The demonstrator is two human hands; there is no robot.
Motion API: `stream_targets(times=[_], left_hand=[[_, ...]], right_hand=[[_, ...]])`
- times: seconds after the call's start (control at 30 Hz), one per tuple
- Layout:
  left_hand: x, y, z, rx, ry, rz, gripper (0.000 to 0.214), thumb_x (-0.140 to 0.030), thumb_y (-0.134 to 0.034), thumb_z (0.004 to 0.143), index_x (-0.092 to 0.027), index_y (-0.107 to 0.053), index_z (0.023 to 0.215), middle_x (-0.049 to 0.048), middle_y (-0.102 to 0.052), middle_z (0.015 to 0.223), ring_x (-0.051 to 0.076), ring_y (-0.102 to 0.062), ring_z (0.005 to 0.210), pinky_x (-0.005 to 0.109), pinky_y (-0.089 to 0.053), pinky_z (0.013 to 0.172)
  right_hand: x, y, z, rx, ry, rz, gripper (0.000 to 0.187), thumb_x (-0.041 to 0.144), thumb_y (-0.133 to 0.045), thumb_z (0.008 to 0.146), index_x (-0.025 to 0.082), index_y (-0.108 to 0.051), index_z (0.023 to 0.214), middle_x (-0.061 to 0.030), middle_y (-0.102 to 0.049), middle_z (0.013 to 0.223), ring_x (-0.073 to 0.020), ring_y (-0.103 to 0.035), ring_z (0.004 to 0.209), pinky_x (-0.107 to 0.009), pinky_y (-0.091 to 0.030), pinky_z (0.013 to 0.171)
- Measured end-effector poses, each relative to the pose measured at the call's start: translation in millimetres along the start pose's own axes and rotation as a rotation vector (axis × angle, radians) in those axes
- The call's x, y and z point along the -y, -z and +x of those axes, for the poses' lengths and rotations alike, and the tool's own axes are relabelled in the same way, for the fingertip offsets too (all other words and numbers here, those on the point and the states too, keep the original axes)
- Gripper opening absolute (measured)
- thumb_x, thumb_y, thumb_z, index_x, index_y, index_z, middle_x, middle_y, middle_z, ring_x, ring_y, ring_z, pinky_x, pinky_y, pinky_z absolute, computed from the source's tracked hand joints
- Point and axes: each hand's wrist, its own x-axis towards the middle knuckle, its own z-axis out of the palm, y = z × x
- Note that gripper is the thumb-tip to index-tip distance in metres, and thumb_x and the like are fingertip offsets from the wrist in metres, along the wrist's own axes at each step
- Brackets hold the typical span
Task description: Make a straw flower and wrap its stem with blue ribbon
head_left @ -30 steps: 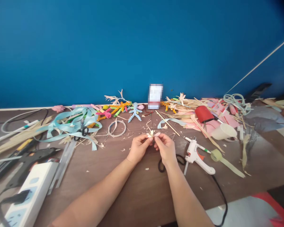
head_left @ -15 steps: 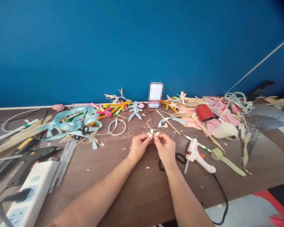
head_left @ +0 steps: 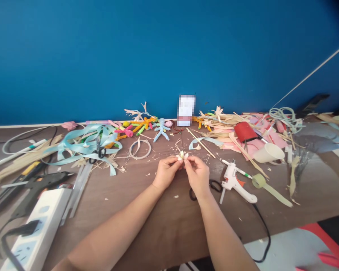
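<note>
Pinching 1 pale flower [head_left: 182, 155] w/ L hand [head_left: 165, 174] & R hand [head_left: 198, 176].

And there's the flower [head_left: 182, 155], between left hand [head_left: 165, 173] and right hand [head_left: 198, 175]; power strip [head_left: 46, 229] near left, ribbon [head_left: 113, 169] beyond; glue gun [head_left: 232, 180] right, cup [head_left: 268, 153] behind!

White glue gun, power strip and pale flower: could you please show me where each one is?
White glue gun [head_left: 231, 180], head view: its body.
Power strip [head_left: 49, 227], head view: its white casing.
Pale flower [head_left: 182, 154], head view: its petals.
</note>
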Motion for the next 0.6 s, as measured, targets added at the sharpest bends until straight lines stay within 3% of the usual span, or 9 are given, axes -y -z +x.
stream_targets(times=[0.2, 0.6], left_hand=[[0.4, 0.1, 0.8, 0.015, 0.012, -0.016, 0.017, -0.030, -0.061, 0.068, -0.014, -0.067, 0.067, 0.0008, -0.057, 0.063, 0.011, -0.051, 0.059, 0.023, -0.042, 0.057], [3.1, -0.8, 3.3, 0.012, -0.058, -0.006, 0.018, -0.028, -0.060, 0.071, -0.013, -0.065, 0.062, -0.0001, -0.054, 0.058, 0.010, -0.048, 0.057, 0.022, -0.040, 0.057]], right_hand=[[0.1, 1.8, 1.3, -0.028, 0.012, -0.060, 0.012, 0.029, -0.053, 0.076, 0.019, -0.058, 0.078, -0.0025, -0.063, 0.072, -0.0161, -0.060, 0.063, -0.030, -0.049, 0.063], [-7.0, -3.6, 1.6, -0.070, -0.011, 0.060, 0.015, 0.031, -0.055, 0.075, 0.018, -0.061, 0.075, -0.0021, -0.060, 0.072, -0.0149, -0.059, 0.064, -0.027, -0.050, 0.060]])
